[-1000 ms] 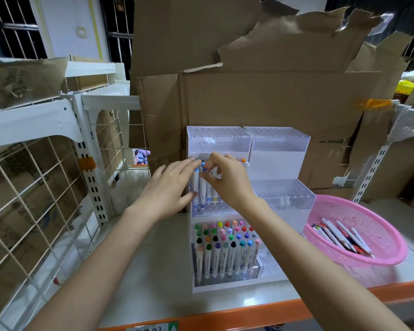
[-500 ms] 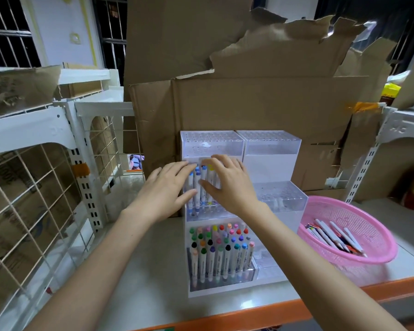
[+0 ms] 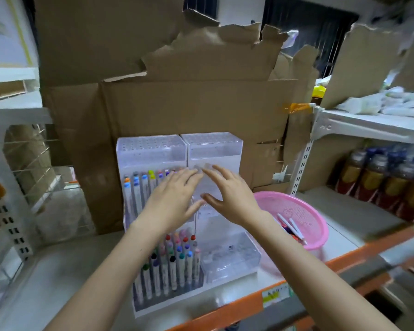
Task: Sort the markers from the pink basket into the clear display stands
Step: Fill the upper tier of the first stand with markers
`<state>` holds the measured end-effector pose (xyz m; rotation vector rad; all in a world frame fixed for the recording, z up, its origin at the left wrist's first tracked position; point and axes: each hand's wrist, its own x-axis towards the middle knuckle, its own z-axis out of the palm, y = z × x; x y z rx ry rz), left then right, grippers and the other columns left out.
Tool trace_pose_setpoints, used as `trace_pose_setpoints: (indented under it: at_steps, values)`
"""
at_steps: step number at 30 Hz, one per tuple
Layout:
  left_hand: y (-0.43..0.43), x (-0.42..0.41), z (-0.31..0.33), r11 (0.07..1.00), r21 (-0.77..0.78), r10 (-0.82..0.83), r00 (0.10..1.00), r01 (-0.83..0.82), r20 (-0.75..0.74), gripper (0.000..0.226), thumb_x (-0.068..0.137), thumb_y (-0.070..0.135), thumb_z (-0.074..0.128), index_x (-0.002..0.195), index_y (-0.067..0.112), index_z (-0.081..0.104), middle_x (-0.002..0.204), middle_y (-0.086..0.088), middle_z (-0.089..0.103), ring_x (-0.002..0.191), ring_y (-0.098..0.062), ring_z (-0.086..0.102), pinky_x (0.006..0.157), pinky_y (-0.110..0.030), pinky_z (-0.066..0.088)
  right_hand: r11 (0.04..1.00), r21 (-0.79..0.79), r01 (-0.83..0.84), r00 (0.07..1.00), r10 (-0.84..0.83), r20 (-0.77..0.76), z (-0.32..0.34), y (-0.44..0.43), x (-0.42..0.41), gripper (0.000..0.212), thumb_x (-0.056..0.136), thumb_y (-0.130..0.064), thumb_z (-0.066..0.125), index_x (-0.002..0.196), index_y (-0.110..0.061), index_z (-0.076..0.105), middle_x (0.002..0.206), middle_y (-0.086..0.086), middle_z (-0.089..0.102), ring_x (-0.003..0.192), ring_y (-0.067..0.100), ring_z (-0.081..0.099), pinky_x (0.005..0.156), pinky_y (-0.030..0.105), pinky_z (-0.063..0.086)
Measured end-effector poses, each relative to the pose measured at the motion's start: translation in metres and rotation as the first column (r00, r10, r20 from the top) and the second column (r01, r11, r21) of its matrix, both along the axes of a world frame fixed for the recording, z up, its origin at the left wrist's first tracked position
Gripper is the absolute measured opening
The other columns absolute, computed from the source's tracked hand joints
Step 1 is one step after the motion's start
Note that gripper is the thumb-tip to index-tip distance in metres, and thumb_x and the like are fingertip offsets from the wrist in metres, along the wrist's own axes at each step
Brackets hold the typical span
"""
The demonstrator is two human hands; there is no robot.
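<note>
On the shelf, before the clear display stands [image 3: 151,151] | left hand [image 3: 172,201], right hand [image 3: 227,197]: both empty, fingers spread | markers [image 3: 293,226] lie in pink basket [image 3: 304,206], right | step: likely between placements | next: reach right, pinch one marker

pink basket [image 3: 304,209], clear stands [image 3: 151,149], multicoloured marker caps [image 3: 177,249]

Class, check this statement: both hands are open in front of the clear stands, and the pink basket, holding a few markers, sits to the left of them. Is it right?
Not quite. The head view shows the pink basket to the right of the clear stands, not the left. The rest holds: left hand and right hand are open, and markers lie in the basket.
</note>
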<state>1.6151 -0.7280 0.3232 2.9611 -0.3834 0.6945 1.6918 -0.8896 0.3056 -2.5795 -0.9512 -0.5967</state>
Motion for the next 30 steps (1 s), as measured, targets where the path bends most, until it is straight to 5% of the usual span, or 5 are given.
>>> trace_pose_setpoints:
  at_steps: [12, 18, 22, 26, 30]
  values:
    - [-0.136, 0.079, -0.032, 0.984, -0.017, -0.18, 0.983, 0.18, -0.028, 0.05, 0.087, 0.038, 0.063, 0.132, 0.018, 0.053, 0.137, -0.008, 0.051, 0.125, -0.028, 0.049, 0.096, -0.04, 0.044, 0.982, -0.079, 0.171, 0.971, -0.181, -0.154, -0.042, -0.152, 0.048, 0.066, 0.091, -0.045, 0.053, 0.149, -0.023, 0.029, 0.151, 0.001, 0.034, 0.134, 0.022, 0.037, 0.108, 0.036, 0.033]
    - [-0.189, 0.117, -0.061, 0.971, -0.037, -0.24, 0.965, 0.238, -0.105, 0.047, 0.086, 0.036, 0.062, 0.128, 0.017, 0.055, 0.133, -0.012, 0.053, 0.121, -0.03, 0.051, 0.095, -0.039, 0.044, 0.979, -0.113, 0.169, 0.931, -0.196, -0.307, -0.077, -0.203, 0.076, 0.053, 0.096, -0.041, 0.046, 0.144, -0.021, 0.035, 0.144, 0.003, 0.043, 0.127, 0.025, 0.044, 0.102, 0.039, 0.039]
    - [-0.205, 0.138, -0.087, 0.994, 0.027, -0.091, 0.932, 0.107, -0.35, 0.048, 0.094, 0.043, 0.048, 0.137, 0.022, 0.044, 0.145, -0.005, 0.039, 0.132, -0.022, 0.036, 0.104, -0.033, 0.032, 0.965, -0.24, 0.11, 0.871, -0.21, -0.444, -0.099, -0.218, 0.095, 0.053, 0.098, -0.037, 0.045, 0.147, -0.021, 0.03, 0.147, 0.007, 0.036, 0.131, 0.028, 0.04, 0.103, 0.041, 0.039]
    - [-0.215, 0.154, -0.112, 0.998, 0.032, 0.06, 0.757, -0.052, -0.651, 0.048, 0.093, 0.04, 0.051, 0.137, 0.022, 0.044, 0.135, -0.007, 0.045, 0.123, -0.025, 0.045, 0.101, -0.037, 0.038, 0.945, -0.323, 0.056, 0.828, -0.225, -0.514, -0.112, -0.217, 0.117, 0.046, 0.097, -0.033, 0.045, 0.141, -0.018, 0.041, 0.14, 0.009, 0.043, 0.123, 0.03, 0.046, 0.097, 0.041, 0.043]
    - [-0.219, 0.162, -0.128, 0.974, 0.013, 0.184, 0.756, -0.226, -0.628, 0.033, 0.091, 0.023, 0.053, 0.123, 0.014, 0.056, 0.123, -0.011, 0.055, 0.11, -0.025, 0.054, 0.091, -0.035, 0.043, 0.951, -0.309, 0.014, 0.824, -0.186, -0.535, -0.122, -0.212, 0.133, 0.041, 0.094, -0.03, 0.05, 0.134, -0.023, 0.047, 0.122, 0.009, 0.056, 0.108, 0.029, 0.053, 0.088, 0.043, 0.048]
